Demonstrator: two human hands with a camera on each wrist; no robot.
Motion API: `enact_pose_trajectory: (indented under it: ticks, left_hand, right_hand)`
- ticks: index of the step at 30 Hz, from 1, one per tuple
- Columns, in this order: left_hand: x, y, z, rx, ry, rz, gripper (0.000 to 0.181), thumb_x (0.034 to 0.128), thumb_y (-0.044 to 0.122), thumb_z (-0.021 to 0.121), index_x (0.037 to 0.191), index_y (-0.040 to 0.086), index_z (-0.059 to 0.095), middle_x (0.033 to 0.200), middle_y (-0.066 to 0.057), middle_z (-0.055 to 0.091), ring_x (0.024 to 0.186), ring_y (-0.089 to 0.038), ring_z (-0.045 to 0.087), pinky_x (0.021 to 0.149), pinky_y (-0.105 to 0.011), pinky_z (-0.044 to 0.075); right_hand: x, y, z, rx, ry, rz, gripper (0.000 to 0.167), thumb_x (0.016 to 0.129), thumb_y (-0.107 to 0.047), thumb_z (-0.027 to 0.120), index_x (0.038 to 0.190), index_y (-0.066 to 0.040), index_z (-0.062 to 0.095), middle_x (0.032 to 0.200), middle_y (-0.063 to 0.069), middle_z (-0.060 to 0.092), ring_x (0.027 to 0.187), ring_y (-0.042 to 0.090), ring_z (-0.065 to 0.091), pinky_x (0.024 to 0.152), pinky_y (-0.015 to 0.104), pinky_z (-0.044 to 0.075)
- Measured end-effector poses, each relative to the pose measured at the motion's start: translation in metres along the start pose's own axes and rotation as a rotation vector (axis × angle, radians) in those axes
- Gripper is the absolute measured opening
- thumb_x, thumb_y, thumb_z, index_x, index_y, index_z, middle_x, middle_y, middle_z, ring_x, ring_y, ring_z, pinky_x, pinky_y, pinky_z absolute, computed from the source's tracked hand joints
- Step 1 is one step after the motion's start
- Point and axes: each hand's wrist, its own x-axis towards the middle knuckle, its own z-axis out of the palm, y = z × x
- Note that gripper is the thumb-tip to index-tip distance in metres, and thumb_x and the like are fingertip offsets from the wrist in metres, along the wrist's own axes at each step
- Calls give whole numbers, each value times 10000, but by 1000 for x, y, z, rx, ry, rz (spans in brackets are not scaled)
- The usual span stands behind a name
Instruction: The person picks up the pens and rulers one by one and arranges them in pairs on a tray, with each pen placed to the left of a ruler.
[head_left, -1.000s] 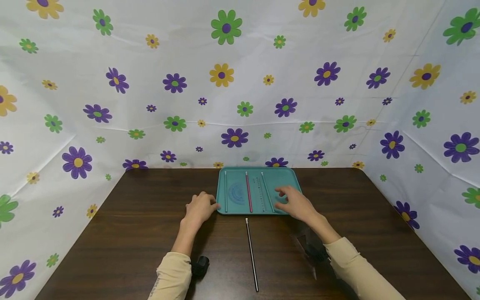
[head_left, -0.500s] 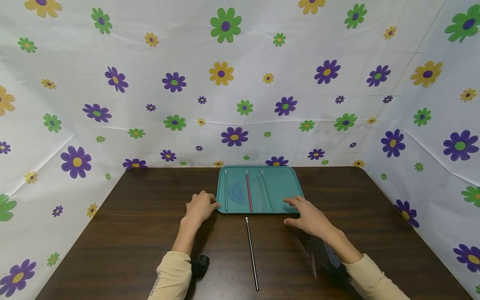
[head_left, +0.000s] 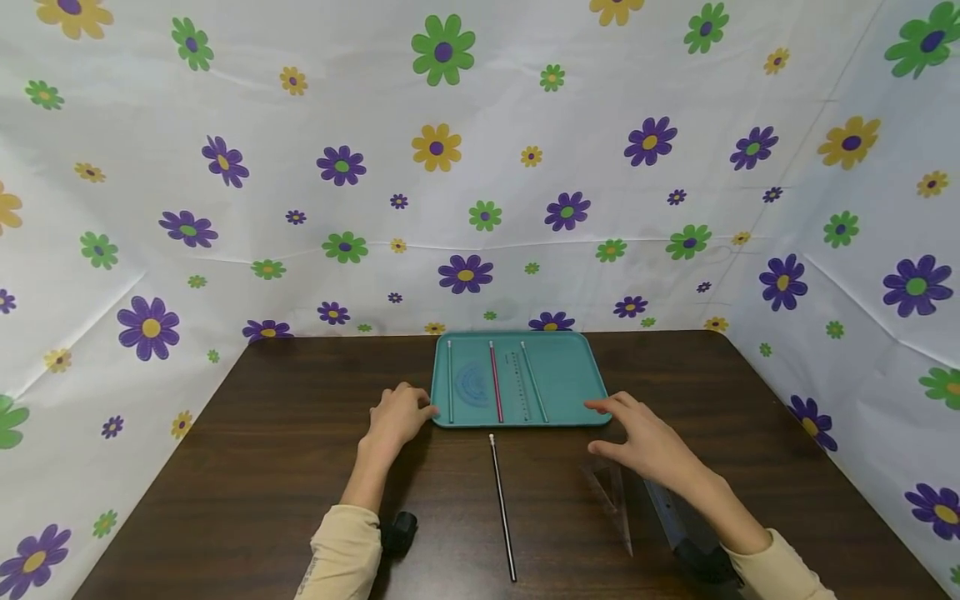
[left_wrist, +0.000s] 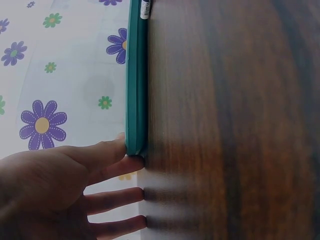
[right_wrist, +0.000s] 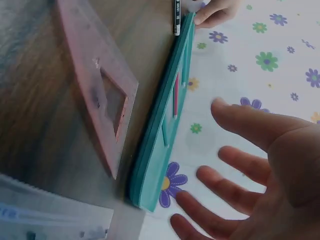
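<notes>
At the near left corner of a teal tray (head_left: 566, 367), my left hand (head_left: 393, 417) holds the rim between thumb and index finger. Its other fingertips touch the table in the left wrist view. My right hand (head_left: 648, 442) hovers off the tray's near right corner, fingers spread, holding nothing. Inside the tray lie a clear protractor (head_left: 472, 385), a clear ruler (head_left: 519, 387), a red pencil (head_left: 497, 383) and two teal pencils, one left (head_left: 451, 383) and one right (head_left: 535, 383). Below my right hand is a clear set square (right_wrist: 82, 50), pinkish in the right wrist view.
A black pencil (head_left: 502, 508) with a white end lies in front of the tray. Beside the set square, a clear plastic strip (right_wrist: 55, 210) with blue marking is partly under my right arm. A flower-printed cloth (head_left: 360, 283) encloses the dark wooden table (head_left: 225, 483).
My right hand has moved right and slightly down, from over the tray's right part to beyond its near right corner. The left hand has stayed at the tray's left corner.
</notes>
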Motion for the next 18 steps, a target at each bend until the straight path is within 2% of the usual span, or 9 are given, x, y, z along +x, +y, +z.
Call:
enact_pose_trajectory:
  ticks: [5,9,14,18]
  left_hand:
    - [0,1,0,1,-1,3,357,946,322,679,1197,70,709,1315,-202,573,1260,-471,461,1016,-776,297]
    - [0,1,0,-1,1,4,354,946,318,680,1194,68,710,1313,-205,573,1259,-473,463,1018,-779,293]
    - [0,-1,1,1,6,8,347,945,312,681,1184,62,714,1301,-208,581,1249,-472,471,1014,-785,292]
    - [0,-1,1,2,9,9,346,944,311,683,1179,60,717,1301,-210,583,1246,-472,475,1011,-783,298]
  right_hand:
    - [-9,3,0,-12,-101,21,618,859,-368,769,1384,-113,566,1279,100,558,1172,370,570,814,503,533]
    - [-16,3,3,-8,-188,8,709,824,-415,791,1411,-107,538,1334,123,532,1205,420,539,826,521,522]
    - [-22,0,5,-1,-271,-23,839,773,-480,816,1446,-91,498,1429,177,472,1249,475,501,928,669,433]
    - [-23,-4,8,-51,-314,-27,850,754,-535,806,1437,-123,514,1424,155,490,1248,469,522,953,732,357]
